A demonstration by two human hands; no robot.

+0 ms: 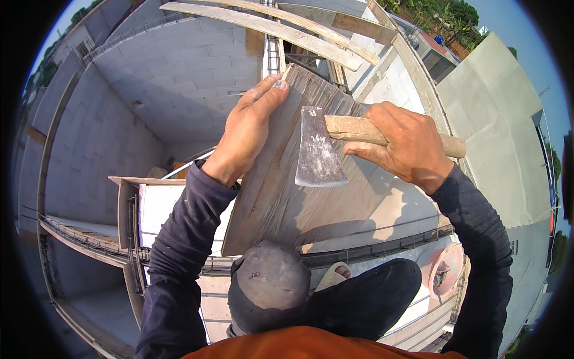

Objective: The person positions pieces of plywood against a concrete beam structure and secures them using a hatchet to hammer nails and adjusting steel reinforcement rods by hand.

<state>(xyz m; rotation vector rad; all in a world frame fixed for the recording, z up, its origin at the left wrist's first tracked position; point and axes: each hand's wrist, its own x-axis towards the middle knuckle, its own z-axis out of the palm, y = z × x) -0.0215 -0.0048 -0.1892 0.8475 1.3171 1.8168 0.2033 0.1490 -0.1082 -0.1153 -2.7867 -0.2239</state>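
Note:
My right hand (402,139) is closed round the wooden handle of a hatchet (321,149). The worn grey steel head hangs over a weathered plywood board (281,179), its blade edge toward me. At the board's upper left corner, my left hand (248,128) grips the edge between thumb and fingers. A thin pale strip of wood shows just beyond the thumb; whether it is loose or part of the board, I cannot tell. The board lies tilted in front of my bent knees, its face streaked and splintered.
Pale block walls (173,72) drop into a deep room on the left. Long planks (269,33) cross at the far side. Steel reinforcing bars (382,246) run below the board. A round pink tub (447,269) sits by my right knee. A pale sheet surface (496,119) stands right.

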